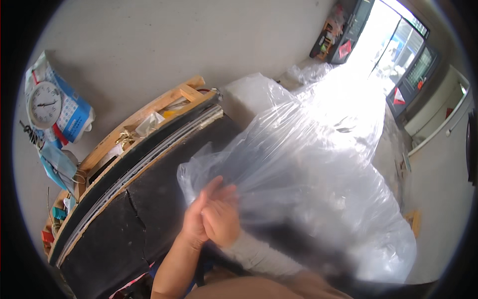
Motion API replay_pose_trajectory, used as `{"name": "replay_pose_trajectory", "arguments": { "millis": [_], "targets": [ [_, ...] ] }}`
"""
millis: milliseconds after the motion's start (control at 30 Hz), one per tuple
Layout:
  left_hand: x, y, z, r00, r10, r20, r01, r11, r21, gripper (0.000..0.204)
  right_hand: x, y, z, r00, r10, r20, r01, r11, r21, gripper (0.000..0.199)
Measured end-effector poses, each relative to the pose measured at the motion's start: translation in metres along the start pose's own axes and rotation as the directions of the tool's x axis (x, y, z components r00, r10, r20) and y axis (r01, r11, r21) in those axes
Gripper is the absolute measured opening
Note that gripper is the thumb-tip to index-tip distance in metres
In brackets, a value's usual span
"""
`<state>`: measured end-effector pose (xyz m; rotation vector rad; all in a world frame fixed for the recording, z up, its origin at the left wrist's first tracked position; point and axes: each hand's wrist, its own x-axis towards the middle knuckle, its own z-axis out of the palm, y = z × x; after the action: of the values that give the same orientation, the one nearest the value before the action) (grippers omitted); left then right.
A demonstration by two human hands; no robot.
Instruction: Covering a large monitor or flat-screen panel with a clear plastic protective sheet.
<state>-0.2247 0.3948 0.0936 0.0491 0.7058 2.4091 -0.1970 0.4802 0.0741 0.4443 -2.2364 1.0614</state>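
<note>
A very large clear plastic bag (328,164) spreads from the middle to the right, its folds drawn together toward my hands. My left hand (195,219) is at the gathered part of the bag, its fingers curving around behind my right hand. Pressed against it, my right hand (221,222) is closed at the same gathered plastic. The exact grip is partly hidden where the hands overlap. A loose end of the plastic flares out just beyond my fingers. A pale sleeve (264,254) covers my right forearm; my left forearm is bare.
A black work surface (109,239) with a crack lies at the left. Behind it stand stacked dark boards (144,154) and a wooden frame (149,112) holding small items. A round clock (46,104) hangs on the wall. Bright glass doors (398,50) are at the far right.
</note>
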Motion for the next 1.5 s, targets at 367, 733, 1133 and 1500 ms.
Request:
{"name": "replay_pose_trajectory", "arguments": {
  "millis": [367, 733, 1133, 1500],
  "targets": [
    [-0.049, 0.089, -0.021, 0.627, 0.621, -0.471, -0.603, 0.769, 0.212, 0.019, 0.005, 0.121, -0.181, 1.0, 0.014, 0.027, 0.013, 0.606, -0.795, 0.019],
    [-0.229, 0.202, -0.22, 0.46, 0.782, -0.421, -0.851, 0.524, 0.043, 0.018, -0.132, -0.023, 0.109, 0.729, -0.251, 0.637, 0.018, 0.937, 0.349, 0.014],
    [-0.432, 0.202, -0.194, -0.169, 0.98, -0.108, 0.914, 0.197, 0.355, 0.014, 0.063, -0.002, 0.056, 0.855, -0.086, 0.511, 0.277, 0.909, -0.311, 0.047],
    [-0.437, 0.174, -0.2, 0.096, 0.989, -0.11, 0.975, -0.071, 0.209, 0.047, 0.068, -0.014, 0.067, 0.771, -0.013, 0.637, 0.302, 0.888, -0.348, 0.053]
  ]
}}
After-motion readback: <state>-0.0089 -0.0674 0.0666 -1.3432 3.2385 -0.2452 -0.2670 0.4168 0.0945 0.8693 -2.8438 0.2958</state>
